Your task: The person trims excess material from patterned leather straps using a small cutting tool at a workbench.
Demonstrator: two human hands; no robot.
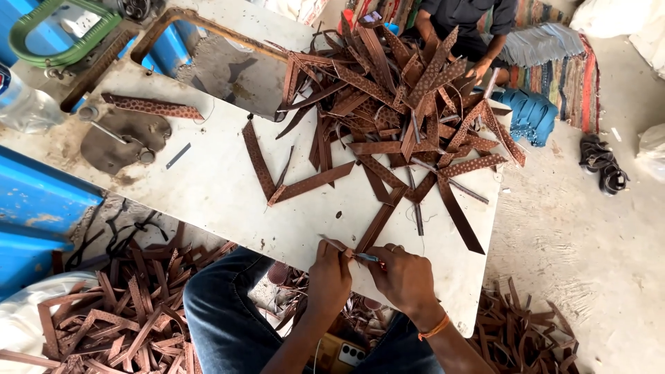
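At the far left a clear bottle (pixel 21 104) is lying on the worktop (pixel 208 187), with a green handle (pixel 62 31) above it and a lone strap (pixel 152 106) resting beside a dark sole piece (pixel 121 142). Below, on the floor, a heap of straps (pixel 118 322) is spilling beside the person's knee. Moving right, the left hand (pixel 329 273) is pressing down at the near edge of the worktop, its fingers (pixel 339 255) pinching the near end of a brown strap (pixel 379 220), probably to be keeping it steady. That strap is lying flat, its long axis running diagonally from the hands up and to the right, toward the big pile (pixel 409 104). The right hand (pixel 405 277) is closing its fingers round a small blue-handled tool (pixel 367 257), whose tip is pointing left at the strap end. The pile is sitting within reach at the middle and far end of the worktop. Beyond it, another person's hand (pixel 478 71) is touching straps, and farther right black sandals (pixel 604 165) are lying on the floor.
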